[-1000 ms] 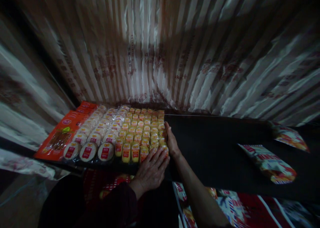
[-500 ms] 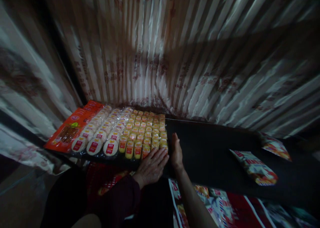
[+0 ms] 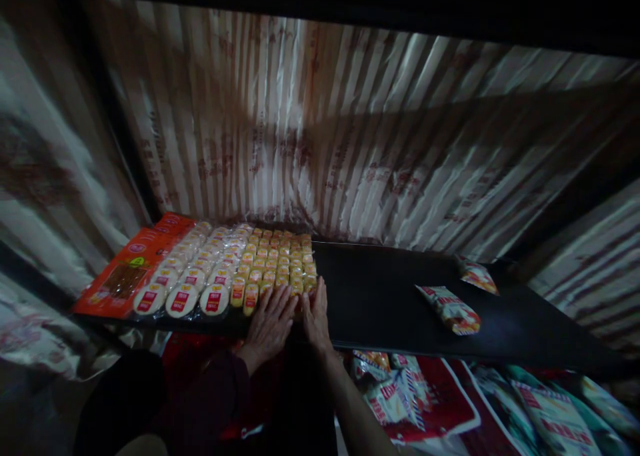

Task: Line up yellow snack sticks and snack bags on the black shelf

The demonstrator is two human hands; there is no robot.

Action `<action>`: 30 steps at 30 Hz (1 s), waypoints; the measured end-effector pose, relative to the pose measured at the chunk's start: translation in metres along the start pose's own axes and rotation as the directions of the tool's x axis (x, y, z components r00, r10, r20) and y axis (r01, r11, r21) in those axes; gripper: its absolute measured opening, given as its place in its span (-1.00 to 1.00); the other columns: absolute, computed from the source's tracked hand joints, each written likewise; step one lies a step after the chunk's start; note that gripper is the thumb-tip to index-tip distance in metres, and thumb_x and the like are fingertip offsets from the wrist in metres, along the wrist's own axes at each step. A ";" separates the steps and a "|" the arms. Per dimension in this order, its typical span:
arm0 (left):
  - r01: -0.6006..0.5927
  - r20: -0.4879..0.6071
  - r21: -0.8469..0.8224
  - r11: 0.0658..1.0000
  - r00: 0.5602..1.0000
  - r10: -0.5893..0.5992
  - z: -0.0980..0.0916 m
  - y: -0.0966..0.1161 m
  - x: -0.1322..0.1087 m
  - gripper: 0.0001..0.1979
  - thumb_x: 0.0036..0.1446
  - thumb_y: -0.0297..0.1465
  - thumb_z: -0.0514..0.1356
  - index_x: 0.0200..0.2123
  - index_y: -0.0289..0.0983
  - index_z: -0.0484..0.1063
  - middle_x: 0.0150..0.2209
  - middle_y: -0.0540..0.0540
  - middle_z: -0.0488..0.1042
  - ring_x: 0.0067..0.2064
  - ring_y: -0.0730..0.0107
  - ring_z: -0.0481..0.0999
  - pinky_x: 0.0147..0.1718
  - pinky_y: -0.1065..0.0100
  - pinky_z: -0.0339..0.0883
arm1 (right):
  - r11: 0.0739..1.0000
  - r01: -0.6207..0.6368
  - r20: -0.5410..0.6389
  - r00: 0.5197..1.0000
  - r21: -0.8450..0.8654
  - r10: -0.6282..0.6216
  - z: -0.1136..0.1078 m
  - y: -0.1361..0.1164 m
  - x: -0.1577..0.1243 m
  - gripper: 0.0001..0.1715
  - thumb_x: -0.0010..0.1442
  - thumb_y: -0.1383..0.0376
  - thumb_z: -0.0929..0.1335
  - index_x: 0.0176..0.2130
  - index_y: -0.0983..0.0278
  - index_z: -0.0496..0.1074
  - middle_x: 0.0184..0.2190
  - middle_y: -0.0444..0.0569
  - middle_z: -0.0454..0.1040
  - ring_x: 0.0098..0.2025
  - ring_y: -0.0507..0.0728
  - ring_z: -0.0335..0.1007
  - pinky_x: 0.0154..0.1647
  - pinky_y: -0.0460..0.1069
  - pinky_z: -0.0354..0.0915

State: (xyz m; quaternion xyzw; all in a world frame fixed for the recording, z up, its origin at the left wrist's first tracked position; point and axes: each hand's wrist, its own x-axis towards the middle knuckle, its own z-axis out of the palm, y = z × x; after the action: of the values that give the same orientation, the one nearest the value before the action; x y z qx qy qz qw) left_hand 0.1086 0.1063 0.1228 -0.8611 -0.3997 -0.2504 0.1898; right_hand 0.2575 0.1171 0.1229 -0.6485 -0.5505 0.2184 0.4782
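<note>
Rows of small yellow wrapped snack cakes [image 3: 273, 263] stand on a black shelf [image 3: 370, 296]. My left hand [image 3: 270, 319] lies with fingers stretched over the front end of these rows. Beside it, my right hand [image 3: 316, 316] touches their front right corner, its fingers extended; neither hand grips anything. The front cakes under my fingers are hidden. To the left of the yellow rows are rows of round white wrapped cakes [image 3: 214, 299] with red labels. An orange packet [image 3: 120, 276] lies flat at the shelf's left end.
Two snack bags, a nearer one [image 3: 450, 309] and a farther one [image 3: 476, 274], lie on the shelf's right part. Below are red bags [image 3: 443, 396] and several more snack packets [image 3: 555, 413]. Crinkled striped sheeting [image 3: 280, 123] hangs behind; a dark upper shelf edge [image 3: 350, 9] runs overhead.
My right hand has moved from just right of the yellow rows to their front corner, close beside my left hand. The view has shifted, showing more of the shelf's right end and the upper shelf.
</note>
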 end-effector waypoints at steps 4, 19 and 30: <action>-0.028 0.009 -0.021 0.999 1.000 0.028 0.003 -0.011 0.000 -0.47 0.23 -0.28 -0.01 0.26 -0.21 0.06 0.32 -0.15 0.05 0.34 0.21 -0.03 0.28 0.08 -0.25 | 0.996 0.016 -0.021 1.000 -0.088 -0.018 0.008 0.001 0.001 0.01 0.17 -0.19 0.12 0.33 0.40 -0.15 0.36 0.21 -0.23 0.38 0.29 -0.31 0.31 0.25 -0.17; 0.025 0.008 -0.034 0.999 1.000 -0.025 -0.002 -0.014 -0.006 -0.42 0.23 -0.24 -0.01 0.29 -0.20 -0.02 0.33 -0.15 0.02 0.34 0.20 -0.06 0.28 0.06 -0.24 | 0.983 0.089 -0.096 0.990 -0.158 -0.105 0.014 0.008 -0.002 -0.10 0.21 -0.15 0.08 0.32 0.32 -0.11 0.37 0.18 -0.26 0.38 0.31 -0.33 0.29 0.31 -0.15; 0.220 0.030 0.017 0.975 0.975 -0.220 -0.003 -0.053 -0.028 -0.43 0.25 -0.26 -0.03 0.30 -0.19 -0.04 0.33 -0.19 0.00 0.35 0.12 -0.11 0.25 -0.02 -0.20 | 0.901 0.145 -0.066 0.980 -0.409 -0.187 0.021 0.003 -0.011 -0.06 0.16 -0.17 0.15 0.31 0.30 -0.05 0.37 0.19 -0.26 0.36 0.41 -0.35 0.23 0.36 -0.07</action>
State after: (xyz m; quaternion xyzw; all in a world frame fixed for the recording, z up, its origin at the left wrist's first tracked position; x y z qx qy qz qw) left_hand 0.0505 0.1206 0.1153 -0.8141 -0.4973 -0.2533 0.1605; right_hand 0.2392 0.1155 0.1081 -0.6940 -0.6114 0.0251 0.3793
